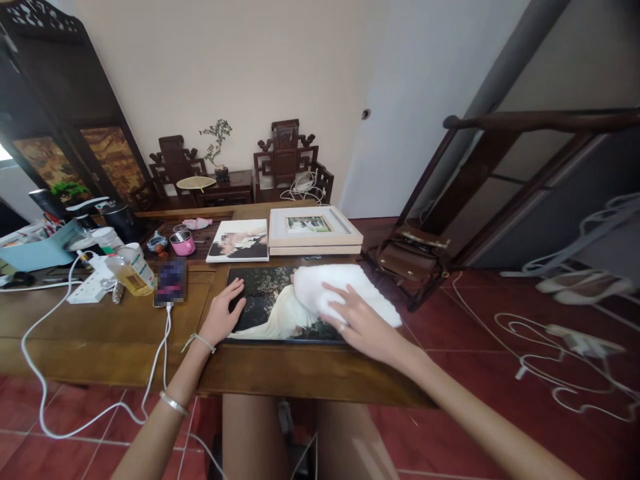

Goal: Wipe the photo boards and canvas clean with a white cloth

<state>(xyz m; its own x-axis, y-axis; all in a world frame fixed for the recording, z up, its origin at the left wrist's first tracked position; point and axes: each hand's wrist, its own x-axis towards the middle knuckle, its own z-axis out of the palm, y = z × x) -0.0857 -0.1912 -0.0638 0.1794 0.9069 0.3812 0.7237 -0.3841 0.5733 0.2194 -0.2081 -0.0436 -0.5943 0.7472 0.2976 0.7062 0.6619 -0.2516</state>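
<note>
A dark photo panel with a pale flowing gown lies flat on the wooden table in front of me. At its left edge my left hand rests with fingers stretched out and holds nothing. A fluffy white towel covers the panel's right part and hangs past its right end. My right hand presses on the towel from above, fingers spread over it, a ring on one finger. The towel hides part of the picture and the panel's right edge.
Behind the panel lie a white-edged photo print and stacked wooden frames. To the left are a phone on a cable, a bottle of yellow liquid, a power strip and a pink cup. A chair stands right.
</note>
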